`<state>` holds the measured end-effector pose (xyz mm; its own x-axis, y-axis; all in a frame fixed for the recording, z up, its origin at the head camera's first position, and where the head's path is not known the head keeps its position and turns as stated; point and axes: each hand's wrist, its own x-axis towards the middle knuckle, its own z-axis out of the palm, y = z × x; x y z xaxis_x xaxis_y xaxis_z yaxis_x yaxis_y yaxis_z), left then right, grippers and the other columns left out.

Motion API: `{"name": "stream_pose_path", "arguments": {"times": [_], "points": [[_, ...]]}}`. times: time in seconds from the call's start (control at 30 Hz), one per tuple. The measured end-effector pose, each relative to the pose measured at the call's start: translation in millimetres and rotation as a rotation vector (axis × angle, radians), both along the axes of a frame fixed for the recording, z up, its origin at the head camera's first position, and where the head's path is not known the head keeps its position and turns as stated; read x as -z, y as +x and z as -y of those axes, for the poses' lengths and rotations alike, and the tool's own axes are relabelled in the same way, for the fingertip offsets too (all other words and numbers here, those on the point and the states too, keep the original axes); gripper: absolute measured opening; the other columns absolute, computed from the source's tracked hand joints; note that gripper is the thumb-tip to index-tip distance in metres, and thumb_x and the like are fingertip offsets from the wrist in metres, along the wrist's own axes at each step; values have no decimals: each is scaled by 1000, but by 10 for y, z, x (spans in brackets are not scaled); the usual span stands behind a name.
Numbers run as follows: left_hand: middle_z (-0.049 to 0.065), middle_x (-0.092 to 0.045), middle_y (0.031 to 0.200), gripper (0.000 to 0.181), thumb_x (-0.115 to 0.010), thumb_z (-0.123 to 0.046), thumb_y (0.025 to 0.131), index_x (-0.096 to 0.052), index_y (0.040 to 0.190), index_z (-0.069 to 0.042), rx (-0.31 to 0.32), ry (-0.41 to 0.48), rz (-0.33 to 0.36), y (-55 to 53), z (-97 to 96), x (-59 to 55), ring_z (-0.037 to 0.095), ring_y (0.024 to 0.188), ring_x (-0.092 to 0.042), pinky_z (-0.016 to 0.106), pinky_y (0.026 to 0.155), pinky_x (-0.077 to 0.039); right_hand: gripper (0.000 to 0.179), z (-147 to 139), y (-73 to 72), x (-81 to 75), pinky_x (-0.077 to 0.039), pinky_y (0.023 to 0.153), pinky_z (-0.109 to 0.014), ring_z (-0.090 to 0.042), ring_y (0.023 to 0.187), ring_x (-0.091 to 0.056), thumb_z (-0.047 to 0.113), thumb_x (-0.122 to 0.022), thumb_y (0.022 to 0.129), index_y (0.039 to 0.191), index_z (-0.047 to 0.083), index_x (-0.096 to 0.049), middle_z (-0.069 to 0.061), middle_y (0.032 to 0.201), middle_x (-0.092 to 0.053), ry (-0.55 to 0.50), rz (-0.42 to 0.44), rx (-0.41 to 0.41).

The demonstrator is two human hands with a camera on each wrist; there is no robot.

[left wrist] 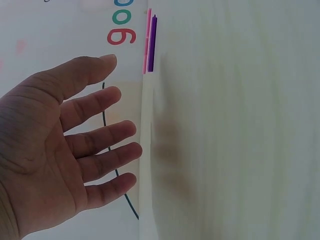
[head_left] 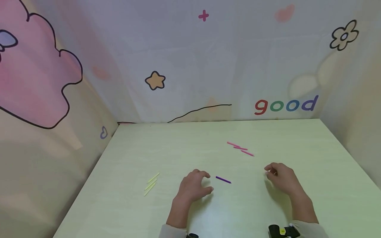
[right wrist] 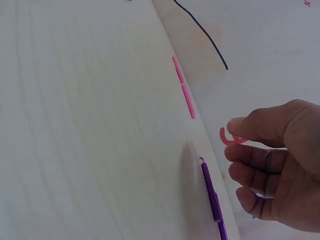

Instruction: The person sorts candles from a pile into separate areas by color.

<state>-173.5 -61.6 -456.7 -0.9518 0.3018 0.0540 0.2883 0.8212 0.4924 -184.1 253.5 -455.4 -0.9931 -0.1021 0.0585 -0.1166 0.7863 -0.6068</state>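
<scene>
My left hand (head_left: 194, 185) hovers over the table just left of a thin purple crayon-like stick (head_left: 223, 179) with a tapered tip. Its thumb and fingers are spread, and the left wrist view shows an empty palm. Farther right, my right hand (head_left: 282, 178) is above the table with loosely curled fingers and nothing between thumb and forefinger. Beyond both hands lie three pink sticks (head_left: 240, 147), two of them touching. In the right wrist view, purple sticks (right wrist: 210, 192) overlap near the right hand (right wrist: 272, 165); the head view shows only one purple stick.
Several pale yellow sticks (head_left: 151, 184) lie side by side left of my left hand. A pale green table (head_left: 134, 148) meets a printed cloth backdrop (head_left: 184, 59) at the back. Cloth also hangs along both sides.
</scene>
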Motion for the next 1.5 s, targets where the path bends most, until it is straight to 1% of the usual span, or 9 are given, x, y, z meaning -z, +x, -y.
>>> {"name": "stream_pose_path", "arguments": {"times": [0.13, 0.23, 0.37, 0.53, 0.67, 0.83, 1.03, 1.33, 1.5], "points": [[2, -58, 103, 37, -73, -33, 75, -67, 107, -15, -13, 1, 16, 5, 42, 8, 21, 92, -56, 38, 77, -44, 16, 126, -7, 8, -44, 70, -42, -27, 81, -54, 5, -60, 85, 99, -3, -64, -9, 87, -58, -13, -20, -40], [3, -59, 104, 38, -73, -33, 76, -67, 109, -15, -13, 3, 23, 2, 69, 9, 21, 91, -56, 39, 76, -44, 17, 213, -18, 1, -45, 72, -44, -29, 83, -56, 6, -61, 85, 99, -3, -64, -12, 91, -60, -20, -21, -70], [4, -59, 104, 38, -72, -33, 76, -66, 109, -15, -16, 10, 23, 1, 109, 16, 21, 91, -56, 38, 75, -44, 20, 349, -28, -18, -45, 75, -46, -32, 88, -56, 9, -62, 85, 102, -2, -65, -16, 98, -59, -29, 17, -97], [4, -58, 102, 37, -73, -32, 76, -66, 108, -15, -27, 16, 17, 8, 171, 29, 22, 90, -56, 38, 73, -45, 20, 523, -34, 1, -46, 77, -45, -32, 91, -56, 10, -63, 85, 102, 1, -66, -14, 100, -60, -20, 46, -138], [5, -58, 102, 37, -73, -31, 76, -67, 108, -15, -40, 28, 21, 17, 229, 36, 23, 90, -56, 38, 72, -44, 19, 646, -32, 15, -46, 75, -44, -30, 89, -56, 10, -65, 84, 100, 2, -66, -12, 98, -60, -15, 45, -177], [7, -58, 103, 37, -73, -30, 75, -67, 107, -13, -54, 50, 20, 25, 302, 12, 26, 91, -56, 40, 72, -44, 18, 788, -41, 20, -46, 75, -42, -27, 88, -56, 8, -66, 82, 99, 3, -66, -9, 95, -60, -7, 37, -202], [8, -58, 103, 37, -73, -31, 75, -66, 108, -14, -80, 71, 27, 36, 379, 19, 28, 93, -56, 41, 70, -44, 19, 947, -69, 44, -46, 75, -41, -25, 85, -56, 6, -65, 80, 99, 3, -67, -6, 91, -60, -2, 37, -241], [7, -58, 103, 37, -73, -31, 75, -66, 107, -14, -111, 57, 31, 54, 477, 42, 28, 93, -56, 41, 69, -45, 20, 1137, -117, 115, -46, 75, -38, -20, 77, -54, -5, -63, 75, 93, 1, -67, -2, 81, -58, 25, 12, -286], [8, -58, 104, 37, -73, -31, 75, -66, 108, -14, -126, 51, 40, 62, 524, 41, 28, 94, -56, 41, 70, -45, 19, 1193, -147, 150, -46, 71, -37, -18, 72, -52, -8, -64, 74, 90, 2, -68, -2, 76, -55, 60, -8, -307]]}}
